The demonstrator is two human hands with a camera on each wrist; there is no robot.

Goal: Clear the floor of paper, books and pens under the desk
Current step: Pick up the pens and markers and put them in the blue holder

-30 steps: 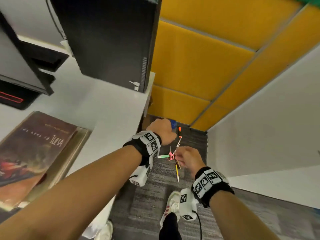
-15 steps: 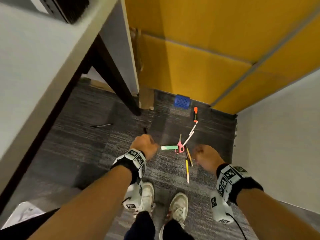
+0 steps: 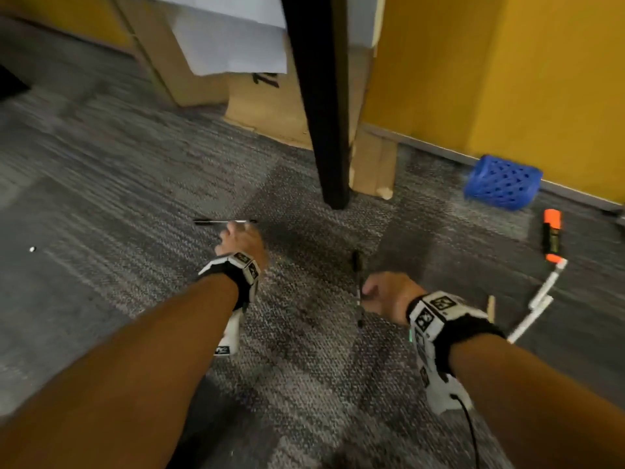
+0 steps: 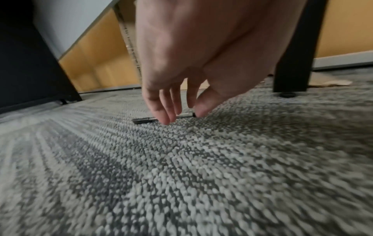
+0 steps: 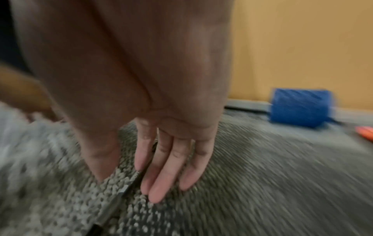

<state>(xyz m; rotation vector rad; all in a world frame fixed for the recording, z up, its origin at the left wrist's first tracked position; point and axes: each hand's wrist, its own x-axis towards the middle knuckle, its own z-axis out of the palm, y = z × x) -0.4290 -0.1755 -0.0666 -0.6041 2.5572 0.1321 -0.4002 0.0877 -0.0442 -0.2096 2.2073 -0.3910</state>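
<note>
Two black pens lie on the grey carpet under the desk. My left hand [image 3: 238, 236] reaches down onto the far one [image 3: 209, 222]. In the left wrist view that pen [image 4: 144, 120] lies flat between my straight fingers [image 4: 165, 117] and thumb, which touch it. My right hand [image 3: 375, 292] is beside the near pen [image 3: 357, 286]. In the right wrist view its straight fingers [image 5: 155, 188] press the carpet along this pen [image 5: 123, 190], thumb on the other side. Neither pen is lifted.
A black desk leg [image 3: 326, 130] stands just beyond both hands, with cardboard [image 3: 267, 99] and hanging paper [image 3: 233, 45] behind. At right lie a blue mesh cup [image 3: 502, 182], an orange highlighter [image 3: 553, 238] and white pens [image 3: 542, 294]. A yellow wall [image 3: 507, 79] closes the back.
My view dropped from the desk top to the floor. Both hands, curled above the carpet before, have gone down and opened: the left onto the far pen, the right onto the near one.
</note>
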